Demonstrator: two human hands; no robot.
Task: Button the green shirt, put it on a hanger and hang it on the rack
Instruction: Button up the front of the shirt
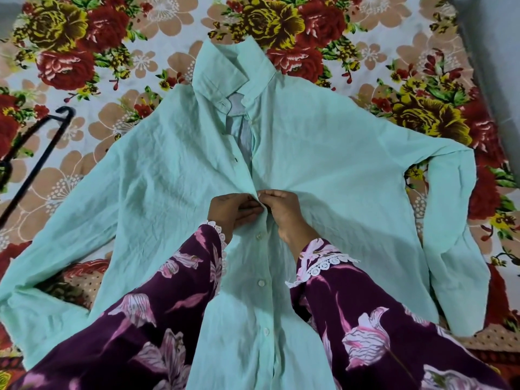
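Note:
The pale green shirt (323,153) lies flat and face up on the bed, collar at the far end, sleeves spread to both sides. Three white buttons below my hands are fastened; above them the placket gapes open up to the collar. My left hand (230,211) and my right hand (284,211) meet at the placket in mid-chest, each pinching an edge of the shirt's front around a button that my fingers hide. A black hanger (42,147) lies on the bed to the left of the shirt, partly cut off by the frame edge.
A floral bedsheet (394,52) with red and yellow roses covers the bed under everything. A grey wall or bed edge (501,66) runs along the far right. My purple floral sleeves fill the near foreground. No rack is in view.

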